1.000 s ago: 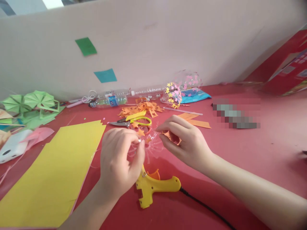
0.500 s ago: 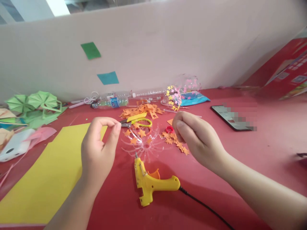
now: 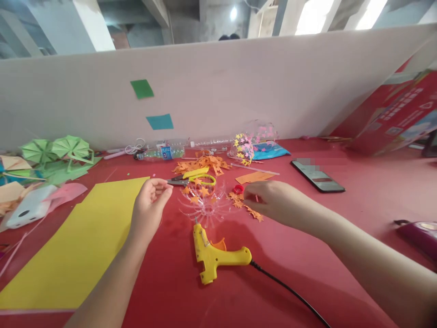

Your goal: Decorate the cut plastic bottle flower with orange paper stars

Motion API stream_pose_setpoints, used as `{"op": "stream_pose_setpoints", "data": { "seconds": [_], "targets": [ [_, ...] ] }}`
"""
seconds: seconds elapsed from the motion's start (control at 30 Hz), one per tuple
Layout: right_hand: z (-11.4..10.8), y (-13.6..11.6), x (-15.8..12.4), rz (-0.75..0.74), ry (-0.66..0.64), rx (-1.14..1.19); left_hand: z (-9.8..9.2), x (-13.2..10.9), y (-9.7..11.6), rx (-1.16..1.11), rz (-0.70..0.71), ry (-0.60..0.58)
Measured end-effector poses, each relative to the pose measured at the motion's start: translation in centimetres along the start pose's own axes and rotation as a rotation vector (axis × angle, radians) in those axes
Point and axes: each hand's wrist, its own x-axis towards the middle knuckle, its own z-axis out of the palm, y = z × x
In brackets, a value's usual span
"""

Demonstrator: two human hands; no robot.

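Observation:
My left hand (image 3: 150, 202) is raised over the edge of a yellow paper sheet (image 3: 82, 241), thumb and index finger pinched; what they hold, if anything, is too small to tell. Its fingertips overlap the blade tips of yellow-handled scissors (image 3: 206, 180) in view. My right hand (image 3: 273, 200) is bent down over small orange paper stars (image 3: 254, 214), its fingers curled and their tips partly hidden. Between the hands lies a clear plastic piece cut into curled strips (image 3: 208, 209), with several orange stars on it. A yellow glue gun (image 3: 218, 257) rests in front, nozzle toward that piece.
Behind lie orange paper scraps (image 3: 205, 164), a labelled plastic bottle (image 3: 165, 152) and a star-covered clear plastic piece (image 3: 243, 148). A red cap (image 3: 238, 189) and a phone (image 3: 317, 176) are on the right. Green folded paper (image 3: 71, 148) sits left. A black cord (image 3: 290, 289) crosses the front.
My right hand has turned downward and lowered toward the orange stars. My left hand stays raised, thumb closer to the index finger. The view has tilted up, showing more beyond the partition.

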Motion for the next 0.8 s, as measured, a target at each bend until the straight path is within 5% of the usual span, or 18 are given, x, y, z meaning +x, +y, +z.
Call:
{"op": "stream_pose_setpoints", "data": {
  "seconds": [0.2,0.43,0.67,0.8],
  "targets": [
    [3.8,2.5,0.4,0.035,0.077,-0.082,0.7,-0.8,0.5,-0.04,0.022,0.029],
    [7.5,3.5,0.9,-0.071,0.132,-0.131,0.9,-3.2,2.1,0.066,0.236,0.098],
    [8.4,3.9,1.4,-0.128,0.229,-0.096,1.2,-4.7,2.0,0.257,0.6,-0.144],
    [8.6,4.3,1.4,-0.145,0.285,-0.024,1.1,-4.7,2.0,0.259,0.623,-0.172]
  ]
}}
